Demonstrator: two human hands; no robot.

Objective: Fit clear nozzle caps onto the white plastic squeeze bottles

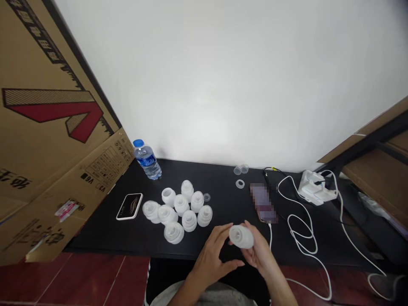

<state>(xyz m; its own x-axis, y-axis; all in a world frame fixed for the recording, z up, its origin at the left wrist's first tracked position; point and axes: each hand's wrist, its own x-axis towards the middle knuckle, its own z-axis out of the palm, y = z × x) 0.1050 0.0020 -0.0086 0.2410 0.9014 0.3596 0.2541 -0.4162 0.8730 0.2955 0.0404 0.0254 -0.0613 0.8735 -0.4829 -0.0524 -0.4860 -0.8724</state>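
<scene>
A translucent white bottle [244, 238], shaped like a small baby bottle, is tilted with its top toward me. My right hand [259, 250] is closed around its right side, over the front part of the table. On the bottle's left, my left hand [213, 256] has its thumb stretched out and apart from its fingers; the fingertips are close to the bottle, and I cannot tell if they touch. Several similar white bottles [189, 221] stand in a cluster to the left of my hands, most with teat-like tops. One wide white piece [168, 196] shows an open mouth.
Clear caps [241, 169] and a white ring [240, 184] lie toward the wall; a small clear disc [207, 197] is beside the cluster. A phone [264, 203], a white charger [315, 187] and cables are right. A water bottle [147, 160], a white-edged device [129, 206] and cardboard [63, 170] are left.
</scene>
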